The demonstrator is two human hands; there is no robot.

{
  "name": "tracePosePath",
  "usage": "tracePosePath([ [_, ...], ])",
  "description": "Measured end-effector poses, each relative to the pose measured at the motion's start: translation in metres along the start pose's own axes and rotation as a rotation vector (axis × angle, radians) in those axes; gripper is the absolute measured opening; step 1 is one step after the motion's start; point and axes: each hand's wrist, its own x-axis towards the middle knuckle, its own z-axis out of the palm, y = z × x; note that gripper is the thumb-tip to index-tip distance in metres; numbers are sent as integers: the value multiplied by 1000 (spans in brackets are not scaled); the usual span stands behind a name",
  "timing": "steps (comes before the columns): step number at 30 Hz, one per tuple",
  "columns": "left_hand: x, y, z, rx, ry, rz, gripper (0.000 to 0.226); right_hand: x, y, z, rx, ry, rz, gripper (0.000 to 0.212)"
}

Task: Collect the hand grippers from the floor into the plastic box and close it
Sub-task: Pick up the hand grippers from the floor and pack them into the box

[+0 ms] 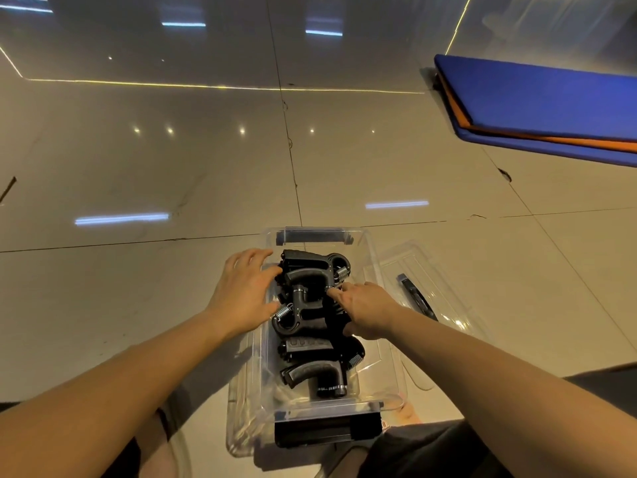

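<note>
Left hand [246,291] lies spread and loose at the plastic box [396,377] rim. Right hand [362,310] covers the hand grippers [310,270] — grasping or not, I cannot tell.

A clear plastic box [265,367] sits on the tiled floor [172,167], filled with black hand grippers [310,281]. The left hand [244,291] rests spread at its left edge, and the right hand [367,310] lies on the middle grippers, its grasp unclear. The lid [448,305] lies just beside the box's right edge.

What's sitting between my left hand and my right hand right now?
Black hand grippers, lying inside the clear plastic box, fill the gap between the left hand and the right hand, as the head view shows.
</note>
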Motion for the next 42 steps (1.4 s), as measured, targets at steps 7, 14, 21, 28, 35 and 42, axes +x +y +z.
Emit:
tracePosePath([
  [7,-8,28,-3,39,-172,138,67,4,-6,3,115,15,66,84],
  [14,-12,29,5,202,-343,121,92,0,-7,2,66,-15,55,81],
  [21,-12,38,6,176,-400,76,88,-5,-10,3,79,-23,104,71],
  [28,-10,28,-5,214,-320,112,92,-16,-2,-5,52,120,91,55],
  [35,-24,18,-9,164,-189,96,82,-28,-23,-3,61,188,212,39],
  [42,-40,-3,-34,-57,32,-75,45,-48,-39,-40,429,358,483,41],
])
